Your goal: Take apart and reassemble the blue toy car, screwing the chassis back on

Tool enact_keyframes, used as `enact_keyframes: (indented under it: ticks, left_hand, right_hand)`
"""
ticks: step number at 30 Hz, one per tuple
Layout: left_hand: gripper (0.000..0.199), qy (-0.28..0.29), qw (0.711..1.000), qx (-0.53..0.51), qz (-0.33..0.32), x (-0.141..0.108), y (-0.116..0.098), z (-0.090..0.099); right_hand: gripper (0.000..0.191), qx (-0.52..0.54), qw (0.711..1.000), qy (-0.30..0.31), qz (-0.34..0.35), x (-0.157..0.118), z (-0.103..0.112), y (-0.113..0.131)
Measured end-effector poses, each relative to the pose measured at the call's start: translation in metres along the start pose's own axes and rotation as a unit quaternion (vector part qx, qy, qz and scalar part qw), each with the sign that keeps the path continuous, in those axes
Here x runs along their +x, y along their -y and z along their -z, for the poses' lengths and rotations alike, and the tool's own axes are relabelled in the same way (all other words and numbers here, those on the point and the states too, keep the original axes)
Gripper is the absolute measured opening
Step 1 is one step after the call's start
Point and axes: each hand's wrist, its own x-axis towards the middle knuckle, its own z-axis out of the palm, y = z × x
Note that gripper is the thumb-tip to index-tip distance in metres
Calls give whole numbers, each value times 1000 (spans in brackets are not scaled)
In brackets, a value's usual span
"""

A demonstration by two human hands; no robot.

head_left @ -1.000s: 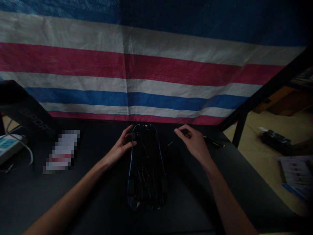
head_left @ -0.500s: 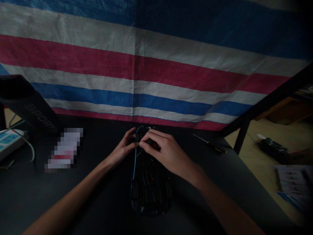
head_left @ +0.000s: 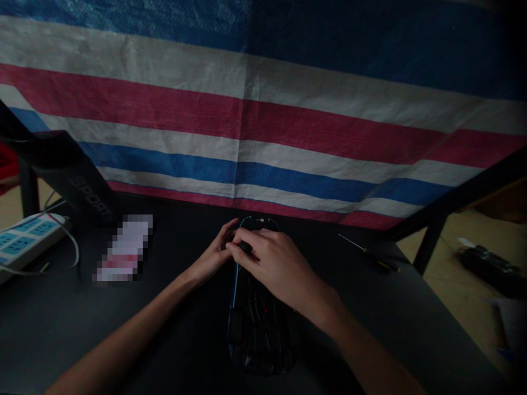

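A dark toy car (head_left: 263, 334) with blue edges lies wheels-up on the black table, its far end under my hands. My left hand (head_left: 212, 255) grips the car's left edge near the far wheel, thumb inward and a finger stretched forward. Over that same corner my right hand (head_left: 274, 258) is closed in a pinch, fingertips close to my left thumb. A small black object (head_left: 246, 247) shows between its fingers; its kind is hard to make out in the dim light. The far left wheel is hidden behind the fingers.
A screwdriver (head_left: 376, 260) lies to the right on the black table (head_left: 173, 329). On the left are a power strip (head_left: 31, 238) with a cable, a dark stand marked SPORT (head_left: 88, 186) and a blurred-out pale item (head_left: 125, 247). A striped sheet (head_left: 288, 126) hangs behind.
The view has shifted, so the scene sits further right. My right hand has closed in toward my left thumb and now covers the far left wheel, which was visible before.
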Motion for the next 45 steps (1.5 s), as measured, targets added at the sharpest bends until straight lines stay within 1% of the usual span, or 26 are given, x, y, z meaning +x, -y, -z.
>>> enact_keyframes:
  ticks: [3,5,7,9,11,13,15,16,19,21,24,27,29,31,35,39,42,43,45]
  left_hand:
    - [81,-2,1000,-4,-13,0,-1,-1]
    - [79,-8,1000,-7,-20,0,-1,-2]
    - [77,-12,1000,-5,-16,1,-1,-2]
    - [77,-5,1000,-6,-4,0,0,-1]
    - [79,7,1000,-7,3,0,0,-2]
    - [79,9,1000,-4,-9,0,-2,-3]
    - [78,7,1000,-1,-21,-1,-3,-4]
    - [77,7,1000,-1,-19,0,-4,-4]
    - [75,0,1000,4,-8,0,-5,-4]
    - [73,0,1000,17,-8,0,-6,-4]
    - [71,4,1000,31,-1,-1,-8,-4]
    - [73,0,1000,20,-1,-1,-9,-5]
    - [74,-2,1000,25,-15,-1,-9,-5]
    - [74,-4,999,40,-24,0,-9,-5]
    - [76,-3,999,34,-4,0,-10,-4]
    - [74,-4,999,37,-21,-1,-13,-4]
    - [78,-2,1000,22,-7,0,-11,-2]
    - [78,-2,1000,21,-1,1,-9,-1]
    - [77,-5,999,31,-5,4,-5,1]
  right_hand:
    - [13,5,999,10,34,-2,5,-2]
    - [13,-2,998,11,55,-4,9,-3]
    - [14,-21,998,7,56,-6,11,-4]
    - [8,-51,998,0,39,-7,11,-5]
    - [11,-63,997,1,38,-7,11,-6]
    - [9,-42,997,9,66,-7,11,-7]
    - [17,-20,996,10,91,-8,11,-8]
    - [18,-21,996,8,90,-8,12,-9]
    - [9,-46,997,-1,62,-8,13,-9]
    - [9,-37,997,3,70,-7,13,-9]
    - [21,-14,996,0,88,-7,11,-9]
    - [13,-34,998,-5,61,-7,10,-10]
    - [14,-31,997,-4,70,-7,10,-10]
    - [20,-20,996,-9,84,-7,9,-10]
    - [15,-51,998,-19,42,-6,8,-9]
    - [15,-31,996,-26,77,-6,5,-6]
    - [11,-50,997,-29,49,-6,3,-4]
    - [12,-56,997,-25,46,-5,3,-4]
    - [14,-53,996,-18,67,-5,3,-3]
